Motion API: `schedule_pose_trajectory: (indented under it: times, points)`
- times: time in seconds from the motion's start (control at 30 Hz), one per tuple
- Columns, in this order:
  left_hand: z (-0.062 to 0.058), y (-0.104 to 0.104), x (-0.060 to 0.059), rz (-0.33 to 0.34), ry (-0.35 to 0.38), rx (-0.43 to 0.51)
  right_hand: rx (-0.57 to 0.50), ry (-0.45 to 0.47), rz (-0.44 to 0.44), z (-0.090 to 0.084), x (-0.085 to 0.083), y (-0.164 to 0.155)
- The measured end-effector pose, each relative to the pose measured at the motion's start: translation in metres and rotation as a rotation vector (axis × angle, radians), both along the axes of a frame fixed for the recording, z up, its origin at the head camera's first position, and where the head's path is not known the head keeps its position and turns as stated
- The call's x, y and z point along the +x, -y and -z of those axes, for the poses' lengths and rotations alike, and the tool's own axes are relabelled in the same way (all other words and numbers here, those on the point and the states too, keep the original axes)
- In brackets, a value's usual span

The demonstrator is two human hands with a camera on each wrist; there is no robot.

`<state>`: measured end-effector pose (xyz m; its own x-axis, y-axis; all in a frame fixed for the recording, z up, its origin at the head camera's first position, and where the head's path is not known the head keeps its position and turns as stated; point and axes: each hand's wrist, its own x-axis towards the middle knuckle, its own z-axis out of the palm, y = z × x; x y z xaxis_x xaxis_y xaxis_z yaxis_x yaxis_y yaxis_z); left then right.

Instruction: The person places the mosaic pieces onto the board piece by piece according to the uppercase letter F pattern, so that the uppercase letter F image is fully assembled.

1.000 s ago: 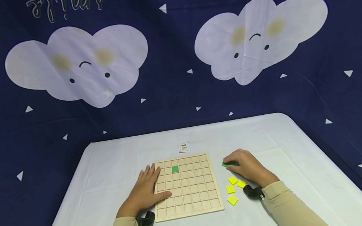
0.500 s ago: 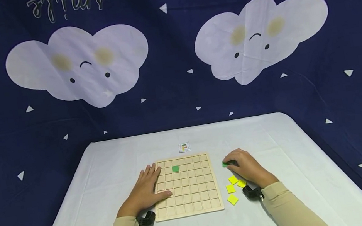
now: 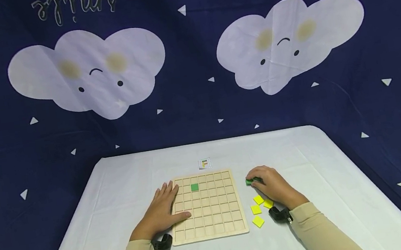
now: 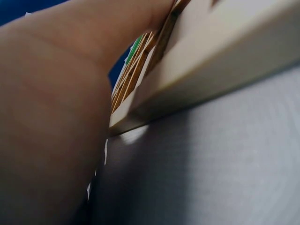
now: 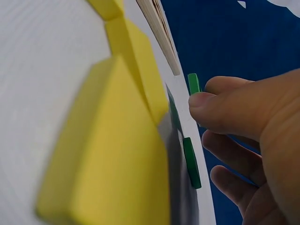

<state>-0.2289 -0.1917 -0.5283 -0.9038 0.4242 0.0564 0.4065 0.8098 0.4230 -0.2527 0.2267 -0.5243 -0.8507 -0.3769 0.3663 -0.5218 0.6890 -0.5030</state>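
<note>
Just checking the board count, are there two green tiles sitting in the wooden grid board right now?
No, the wooden grid board holds only one green tile, in its second row from the far edge.

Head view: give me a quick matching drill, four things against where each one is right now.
Things:
1. green tile
2. yellow tiles
3. left hand
4. small pattern card

Places:
A. beyond the board's far edge
B. in a cell of the wooden board
C. flat on the board's left edge
D. loose on the table, right of the board

Pairs: 1-B, 2-D, 3-C, 4-A
</note>
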Motion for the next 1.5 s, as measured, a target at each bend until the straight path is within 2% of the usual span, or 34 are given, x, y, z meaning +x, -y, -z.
schedule_pose_trajectory:
  times: [0.33, 0.6, 0.9, 1.27, 1.5]
  points:
    - [-0.003, -0.001, 0.002, -0.001, 0.000, 0.005, -0.026, -0.022, 0.004, -0.003, 0.001, 0.004]
    - [-0.001, -0.001, 0.001, -0.004, 0.004, 0.007, -0.028, -0.034, -0.003, -0.009, 0.003, 0.007]
    - [-0.001, -0.001, 0.001, -0.008, 0.016, 0.001, -0.029, -0.025, -0.038, -0.015, 0.004, 0.014]
    - [0.000, 0.001, 0.001, 0.000, 0.006, 0.007, -0.046, -0.055, -0.108, -0.024, 0.003, 0.034]
    - [0.001, 0.000, 0.000, 0.001, -0.001, 0.004, -0.017, -0.084, -0.148, -0.026, 0.001, 0.049]
